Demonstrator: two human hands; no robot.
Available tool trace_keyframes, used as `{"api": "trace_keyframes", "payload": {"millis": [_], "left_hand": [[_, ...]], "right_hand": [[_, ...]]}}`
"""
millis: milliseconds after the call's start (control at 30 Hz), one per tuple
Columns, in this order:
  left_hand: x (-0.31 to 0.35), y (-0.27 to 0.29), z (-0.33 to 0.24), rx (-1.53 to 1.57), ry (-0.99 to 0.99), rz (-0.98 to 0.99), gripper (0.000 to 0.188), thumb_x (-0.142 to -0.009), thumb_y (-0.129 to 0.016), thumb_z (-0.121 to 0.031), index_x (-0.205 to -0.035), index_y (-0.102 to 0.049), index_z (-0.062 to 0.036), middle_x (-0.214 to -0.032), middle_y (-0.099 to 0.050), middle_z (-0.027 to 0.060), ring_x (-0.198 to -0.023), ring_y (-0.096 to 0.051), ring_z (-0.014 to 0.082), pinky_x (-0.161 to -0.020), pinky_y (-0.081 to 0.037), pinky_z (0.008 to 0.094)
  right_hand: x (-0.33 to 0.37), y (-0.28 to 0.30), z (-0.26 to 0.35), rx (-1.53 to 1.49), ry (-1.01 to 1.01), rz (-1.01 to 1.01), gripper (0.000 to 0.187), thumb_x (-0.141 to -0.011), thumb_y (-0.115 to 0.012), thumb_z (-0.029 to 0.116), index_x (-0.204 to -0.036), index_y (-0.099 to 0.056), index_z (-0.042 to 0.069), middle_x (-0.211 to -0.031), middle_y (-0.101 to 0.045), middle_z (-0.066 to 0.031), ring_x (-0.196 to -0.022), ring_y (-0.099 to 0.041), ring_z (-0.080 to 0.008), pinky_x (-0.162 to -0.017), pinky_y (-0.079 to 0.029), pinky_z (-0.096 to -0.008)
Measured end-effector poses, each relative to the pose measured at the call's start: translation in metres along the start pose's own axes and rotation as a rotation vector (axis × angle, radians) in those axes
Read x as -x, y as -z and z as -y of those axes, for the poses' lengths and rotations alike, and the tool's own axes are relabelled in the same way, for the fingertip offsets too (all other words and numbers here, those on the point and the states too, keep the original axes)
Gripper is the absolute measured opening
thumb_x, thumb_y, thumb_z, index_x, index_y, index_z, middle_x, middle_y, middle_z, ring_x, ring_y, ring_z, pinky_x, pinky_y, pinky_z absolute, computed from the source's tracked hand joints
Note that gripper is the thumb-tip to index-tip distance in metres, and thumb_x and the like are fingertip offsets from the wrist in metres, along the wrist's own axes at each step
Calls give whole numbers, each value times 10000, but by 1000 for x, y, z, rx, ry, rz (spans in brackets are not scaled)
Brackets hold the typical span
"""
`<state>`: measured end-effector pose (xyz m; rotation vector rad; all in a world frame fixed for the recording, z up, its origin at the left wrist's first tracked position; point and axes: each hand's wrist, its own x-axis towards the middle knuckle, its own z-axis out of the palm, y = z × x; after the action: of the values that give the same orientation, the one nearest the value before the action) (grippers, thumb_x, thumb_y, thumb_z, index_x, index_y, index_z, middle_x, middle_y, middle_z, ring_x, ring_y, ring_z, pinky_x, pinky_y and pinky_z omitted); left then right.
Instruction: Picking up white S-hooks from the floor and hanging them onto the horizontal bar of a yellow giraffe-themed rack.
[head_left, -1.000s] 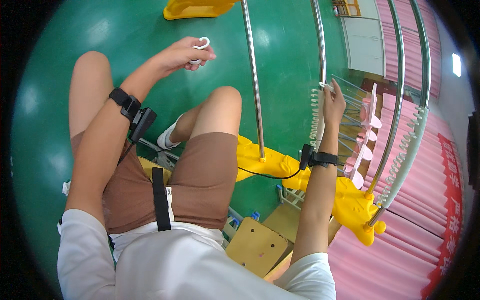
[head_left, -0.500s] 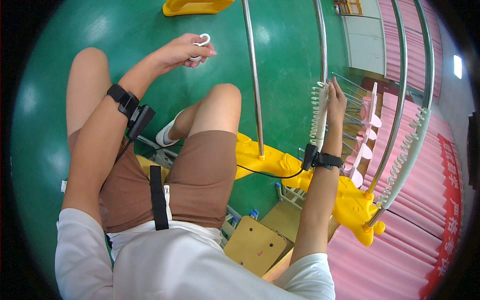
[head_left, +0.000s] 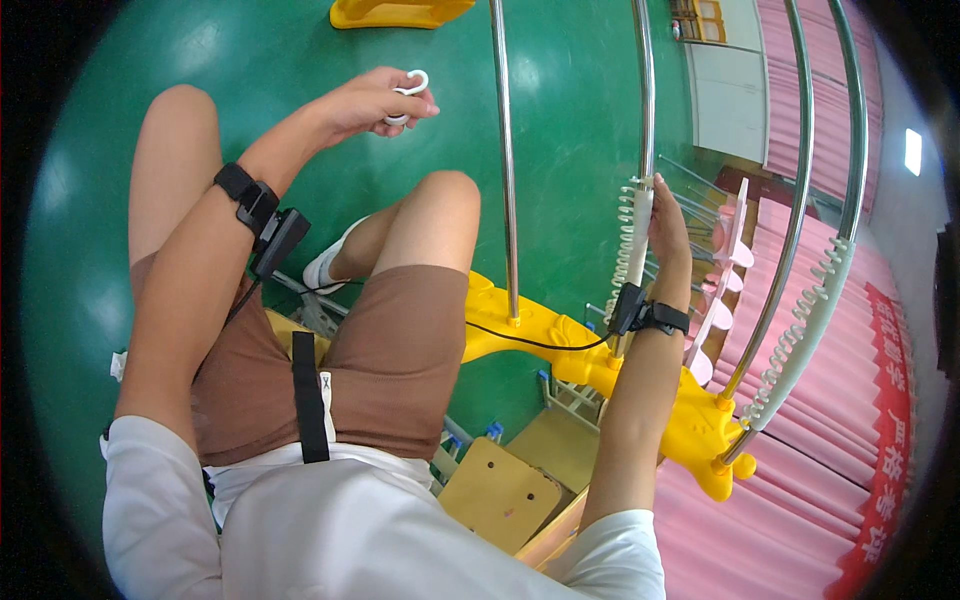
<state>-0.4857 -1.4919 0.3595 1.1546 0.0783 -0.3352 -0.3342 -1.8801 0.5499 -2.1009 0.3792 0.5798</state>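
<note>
My left hand [head_left: 385,105] is closed around a white plastic hook [head_left: 418,78], held over the floor beyond my knees. The hook's curved end sticks up past the fingers, and a white rounded part shows below them. My right hand [head_left: 668,228] is at the upper end of a white toothed strip [head_left: 628,255] fitted along an upright metal pole [head_left: 645,90]. Its fingers bend around the strip's far side; the thumb is hidden. A second toothed strip [head_left: 803,335] sits on another pole to the right, apart from my hands.
The poles rise from a yellow animal-shaped plastic base [head_left: 570,345] right of my knees. A wooden stool [head_left: 500,490] stands beside me. Pink shelves [head_left: 720,290] and pink curtains [head_left: 770,500] lie to the right. Another yellow base [head_left: 400,12] is at the far edge.
The view has shifted slightly. My right hand's fingers, stretched upward before, now bend more toward the strip. My left hand still holds the hook in nearly the same place.
</note>
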Motion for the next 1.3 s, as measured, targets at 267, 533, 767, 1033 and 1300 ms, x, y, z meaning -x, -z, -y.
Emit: {"api": "trace_keyframes", "payload": {"millis": [267, 533, 767, 1033, 1300], "left_hand": [[-3, -2, 1, -17, -13, 22, 227, -852, -651, -273, -919, -564, -74, -723, -524, -19, -539, -451, 60, -464, -323, 211], [-8, -5, 4, 5, -1, 27, 317, -815, -691, -315, -932, -564, -49, -718, -515, 1, -557, -438, 56, -483, -312, 209], [-9, -6, 7, -35, 8, 41, 239, -860, -646, -285, -920, -566, -68, -715, -505, -14, -562, -433, 60, -468, -317, 211], [-5, -9, 4, -74, -5, 24, 240, -863, -636, -298, -917, -565, -75, -703, -511, -20, -533, -446, 55, -453, -305, 207], [-5, -9, 2, -62, 19, 38, 290, -830, -682, -325, -910, -569, -70, -714, -508, -11, -554, -430, 58, -482, -311, 213]], "right_hand": [[3, 2, 1, -18, 121, 9, 334, -960, -531, 360, -1052, -558, 40, -835, -593, -46, -735, -575, -129, -647, -490, -267], [-1, 10, -6, -12, 202, 57, 374, -969, -529, 308, -1171, -519, -7, -904, -590, -55, -779, -574, -125, -657, -488, -263], [0, 4, -2, 28, 209, 69, 397, -972, -526, 302, -1197, -494, -23, -926, -583, -59, -796, -572, -129, -676, -493, -267], [2, 7, 0, 38, 185, 109, 397, -969, -532, 300, -1198, -486, -20, -928, -578, -64, -803, -571, -132, -684, -491, -263], [-5, 14, -4, 34, 175, 63, 436, -962, -548, 295, -1232, -459, -36, -977, -573, -72, -865, -566, -139, -742, -486, -271]]}}
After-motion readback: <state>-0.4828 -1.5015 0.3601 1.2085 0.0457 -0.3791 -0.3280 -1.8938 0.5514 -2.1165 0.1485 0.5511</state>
